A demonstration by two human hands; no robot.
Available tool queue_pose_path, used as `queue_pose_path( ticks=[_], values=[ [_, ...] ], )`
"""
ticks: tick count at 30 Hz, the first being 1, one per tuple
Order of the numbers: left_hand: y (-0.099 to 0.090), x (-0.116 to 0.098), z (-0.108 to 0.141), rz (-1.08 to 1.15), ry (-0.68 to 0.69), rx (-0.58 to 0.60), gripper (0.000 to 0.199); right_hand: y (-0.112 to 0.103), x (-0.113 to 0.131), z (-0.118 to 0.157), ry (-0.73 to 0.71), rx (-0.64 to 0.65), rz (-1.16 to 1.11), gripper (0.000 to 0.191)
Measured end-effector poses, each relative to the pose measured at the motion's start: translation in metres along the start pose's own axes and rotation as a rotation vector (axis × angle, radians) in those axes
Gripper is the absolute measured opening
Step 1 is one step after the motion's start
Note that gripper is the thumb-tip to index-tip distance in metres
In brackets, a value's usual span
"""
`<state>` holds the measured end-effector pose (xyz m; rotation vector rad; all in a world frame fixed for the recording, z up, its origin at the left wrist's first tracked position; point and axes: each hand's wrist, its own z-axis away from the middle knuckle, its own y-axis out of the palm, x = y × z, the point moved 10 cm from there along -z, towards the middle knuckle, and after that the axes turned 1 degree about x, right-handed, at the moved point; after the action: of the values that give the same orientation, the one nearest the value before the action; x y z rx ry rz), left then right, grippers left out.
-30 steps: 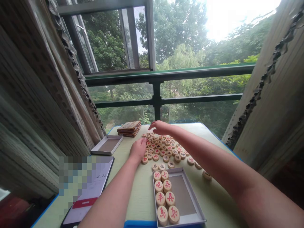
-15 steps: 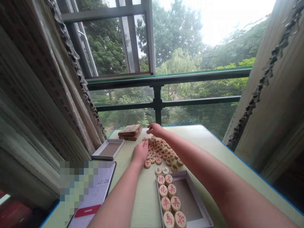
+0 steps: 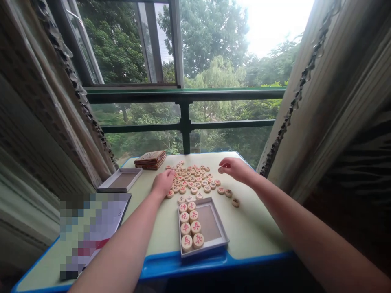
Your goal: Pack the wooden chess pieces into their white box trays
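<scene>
Round wooden xiangqi pieces [image 3: 195, 179] with red or dark characters lie spread over the table's middle. My left hand [image 3: 163, 182] rests at the left side of this spread, its fingers cupped beside the pieces and holding none that I can see. Right of the spread and just above the table, my right hand [image 3: 236, 169] pinches what looks like a xiangqi piece [image 3: 220, 170] between thumb and fingers. In the near shallow box [image 3: 218, 223], two columns of red-lettered pieces [image 3: 186, 228] fill the left side. Two paler pieces [image 3: 185, 199] lie just beyond its far rim.
Another shallow box [image 3: 102, 189] sits at the left, below a stack of brown flat boxes [image 3: 150, 159]. A partly blurred tablet or phone [image 3: 117, 217] lies near left. The table has a blue edge [image 3: 171, 264]; curtains [image 3: 301, 89] flank a window with a green rail [image 3: 214, 94].
My right hand has moved right, from the far side of the pieces to their right side. My left hand stays beside them. The view has shifted right and taken in the near table edge.
</scene>
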<state>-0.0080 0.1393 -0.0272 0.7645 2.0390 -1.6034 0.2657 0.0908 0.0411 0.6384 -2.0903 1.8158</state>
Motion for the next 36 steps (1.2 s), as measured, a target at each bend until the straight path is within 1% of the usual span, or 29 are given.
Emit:
queue_pose_path(
  ticks=[1, 3, 4, 5, 8, 11, 13, 15, 18, 20, 21, 23, 25, 27, 28, 30, 31, 33, 36],
  values=[
    [0.0, 0.0, 0.0, -0.008, -0.003, 0.0, 0.038, -0.003, -0.016, 0.001, 0.031, -0.045, -0.044, 0.015],
    [0.0, 0.0, 0.001, -0.018, 0.003, -0.003, 0.039, 0.005, -0.039, 0.0, 0.067, -0.046, -0.13, 0.012],
    [0.0, -0.001, 0.001, -0.023, 0.007, -0.003, 0.039, 0.014, -0.044, -0.001, 0.046, -0.006, -0.153, 0.012],
    [-0.001, -0.002, 0.001, -0.028, 0.011, -0.002, 0.04, 0.019, -0.045, -0.003, 0.014, -0.001, -0.161, 0.012],
    [-0.001, -0.002, 0.002, -0.039, 0.007, 0.0, 0.041, 0.024, -0.036, -0.005, -0.119, -0.069, -0.119, 0.01],
    [0.0, 0.0, 0.002, -0.035, 0.007, 0.006, 0.042, 0.033, -0.024, -0.005, -0.227, -0.046, -0.092, 0.018],
    [0.0, 0.0, 0.002, -0.019, 0.014, 0.006, 0.042, 0.037, -0.024, -0.005, -0.244, -0.012, -0.084, 0.024],
    [0.0, 0.002, 0.001, 0.002, 0.014, 0.001, 0.042, 0.035, -0.026, -0.003, -0.247, -0.02, -0.076, 0.03],
    [0.001, 0.003, 0.0, 0.023, 0.01, -0.004, 0.041, 0.022, -0.026, 0.002, -0.246, -0.112, -0.077, 0.031],
    [0.0, 0.003, 0.0, 0.031, 0.013, -0.014, 0.04, 0.016, -0.021, 0.003, -0.236, -0.161, -0.097, 0.029],
    [-0.001, 0.003, -0.001, 0.036, 0.015, -0.022, 0.039, 0.017, -0.015, 0.001, -0.232, -0.151, -0.101, 0.028],
    [-0.003, 0.003, -0.002, 0.052, 0.009, -0.051, 0.038, 0.028, 0.004, -0.008, -0.234, -0.07, -0.071, 0.026],
    [-0.008, 0.007, -0.002, 0.088, -0.021, -0.105, 0.038, 0.048, 0.034, -0.023, -0.269, 0.06, 0.023, 0.028],
    [-0.013, 0.012, -0.003, 0.12, -0.055, -0.148, 0.037, 0.073, 0.074, -0.038, -0.378, 0.189, 0.177, 0.032],
    [-0.015, 0.014, -0.003, 0.133, -0.073, -0.161, 0.037, 0.083, 0.09, -0.047, -0.406, 0.225, 0.274, 0.034],
    [-0.017, 0.017, -0.003, 0.156, -0.107, -0.177, 0.036, 0.099, 0.118, -0.068, -0.428, 0.257, 0.324, 0.031],
    [-0.018, 0.019, -0.003, 0.164, -0.123, -0.178, 0.035, 0.107, 0.128, -0.079, -0.423, 0.267, 0.347, 0.031],
    [-0.018, 0.021, -0.004, 0.168, -0.147, -0.174, 0.035, 0.122, 0.138, -0.099, -0.387, 0.29, 0.401, 0.03],
    [-0.017, 0.02, -0.004, 0.169, -0.145, -0.168, 0.034, 0.146, 0.139, -0.119, -0.323, 0.38, 0.475, 0.026]
  ],
)
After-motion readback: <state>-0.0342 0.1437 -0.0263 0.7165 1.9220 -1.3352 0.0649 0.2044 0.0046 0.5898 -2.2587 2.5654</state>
